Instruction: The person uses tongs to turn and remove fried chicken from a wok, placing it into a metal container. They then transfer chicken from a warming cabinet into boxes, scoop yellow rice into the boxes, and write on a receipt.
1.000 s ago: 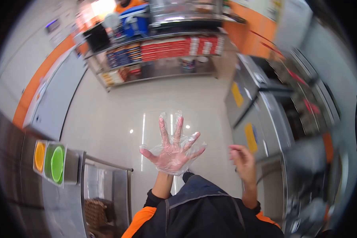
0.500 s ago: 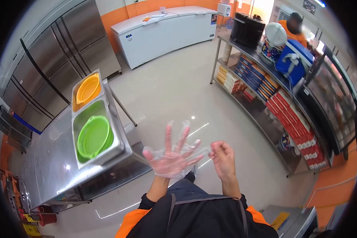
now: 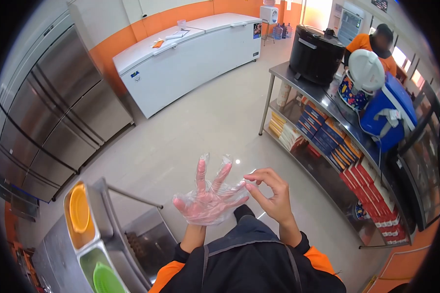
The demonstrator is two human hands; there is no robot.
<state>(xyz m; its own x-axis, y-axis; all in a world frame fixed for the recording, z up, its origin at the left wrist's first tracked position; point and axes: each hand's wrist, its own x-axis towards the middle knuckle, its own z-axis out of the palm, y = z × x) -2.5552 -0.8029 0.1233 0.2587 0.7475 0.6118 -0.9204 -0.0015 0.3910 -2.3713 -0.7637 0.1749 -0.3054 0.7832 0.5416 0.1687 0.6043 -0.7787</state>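
My left hand (image 3: 209, 198) wears a clear plastic disposable glove (image 3: 205, 215), its fingers spread and the palm turned up. Loose film stands past the fingertips. Bare, my right hand (image 3: 274, 194) is beside it on the right, thumb and forefinger pinched on the glove at a finger of my left hand. Both hands are held in front of my dark apron (image 3: 249, 263), above the tiled floor.
At lower left, a steel table carries metal pans with an orange basket (image 3: 79, 207) and a green basket (image 3: 106, 278). A steel shelf (image 3: 278, 71) on the right bears a black cooker (image 3: 315, 56) and a blue cooler (image 3: 388, 110). Behind it is another person (image 3: 376, 46). White chest freezers (image 3: 195, 61) stand ahead.
My right hand has moved left, now pinching the glove close to a finger of my left hand. The view has turned, so the steel table sits lower left.
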